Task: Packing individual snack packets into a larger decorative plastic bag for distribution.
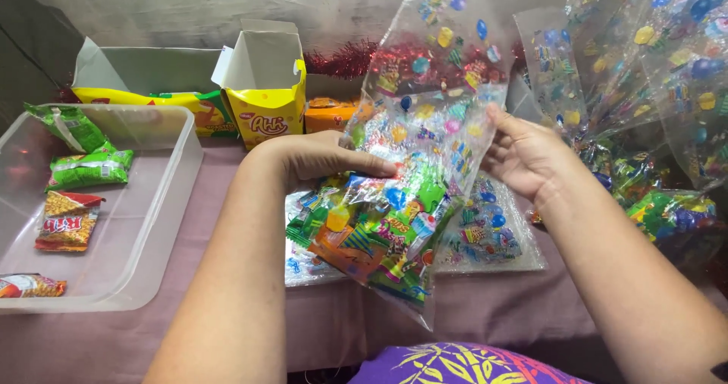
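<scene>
1. Well out to the left of my grip sits a clear plastic tub [163, 202], with green snack packets [89, 166] and a red-and-yellow packet [67, 221] lying inside. Its near wall is a hard edge I would judge best kept clear of when swinging that way.
2. My left hand [318, 160] is closed in a pinch on the left side of the printed cellophane treat bag [413, 164], thumb on the front face, fingers behind.
3. The bag hangs between my two hands, held up above the mauve tablecloth [227, 202]. Its lower half is stuffed with small snack packets [371, 244]; its upper half is empty film standing up loose.
4. I judge it light, but bottom-heavy, slippery and crinkly, with no stiffness of its own. The best hold looks to be the side seams just above the filling, where I have it now.
5. My right hand [523, 156] is lightly curled on the bag's right edge, fingertips on the film, not clamped hard.
6. Beyond my right hand stand more filled treat bags [652, 88], crowding that side. Behind my grip, an open yellow carton [267, 88] and red tinsel [345, 59]; beneath it, flat empty bags [493, 236].
</scene>
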